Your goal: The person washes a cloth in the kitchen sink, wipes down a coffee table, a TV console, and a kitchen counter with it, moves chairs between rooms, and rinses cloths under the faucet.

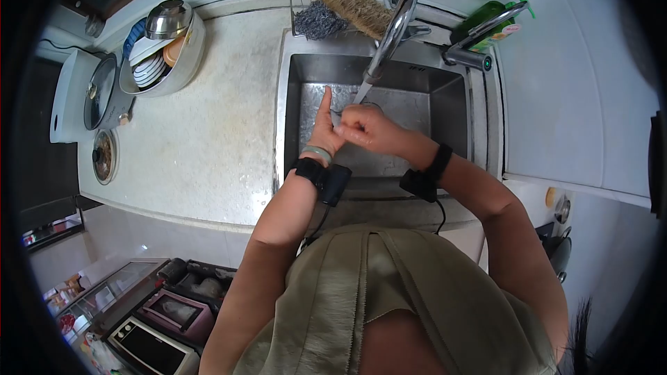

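Both hands are over a steel sink, under a thin stream of water from the curved faucet. My left hand is held upright with the fingers stretched toward the faucet. It holds nothing, and a pale green bracelet and a black wrist strap sit on its wrist. My right hand is curled into a fist and presses against the left hand's palm side. Nothing shows inside it, and its wrist also carries a black strap.
A second tap and a green bottle stand behind the sink on the right. A dark scourer and a loofah lie at the back. On the speckled counter are a basin of dishes and a cooker.
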